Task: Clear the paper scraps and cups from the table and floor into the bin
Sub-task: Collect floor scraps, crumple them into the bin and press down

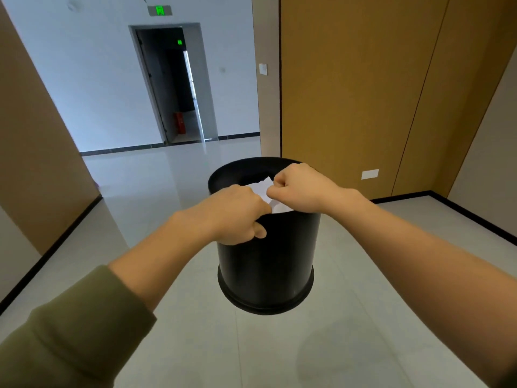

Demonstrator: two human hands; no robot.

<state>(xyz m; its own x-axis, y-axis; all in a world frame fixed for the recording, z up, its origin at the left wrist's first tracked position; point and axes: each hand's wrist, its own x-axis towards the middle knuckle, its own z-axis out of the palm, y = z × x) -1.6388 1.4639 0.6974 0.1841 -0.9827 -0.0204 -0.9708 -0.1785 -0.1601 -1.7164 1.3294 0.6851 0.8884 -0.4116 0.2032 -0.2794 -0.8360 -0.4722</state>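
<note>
Both hands are held out in front over a black bin [265, 261], and both are closed rather than spread. On the left hand [237, 214] the fingers are curled over the near rim and the thumb [260, 231] is pressed against the outer wall, so the bin is gripped by its edge. The right hand [299, 189] is balled into a fist above the far right part of the opening, with its wrist laid across the rim. A torn piece of white paper [261, 189] is seen between the two hands, inside the mouth of the bin; its ragged upper edge runs into the curled fingers of the right hand and appears to be pinched there, though the fingertips themselves are hidden. The bin is kept nearly upright, and a faint shadow [335, 357] is cast on the pale tiled floor [195, 345] apart from its base, so it seems to be lifted clear. An olive sleeve [70, 331] is pushed up the left forearm, while the right forearm is bare. Behind, a dark doorway [170, 79] is set in a white wall under a green exit sign [159, 10], and wooden wall panels [349, 93] are seen to the right.
</note>
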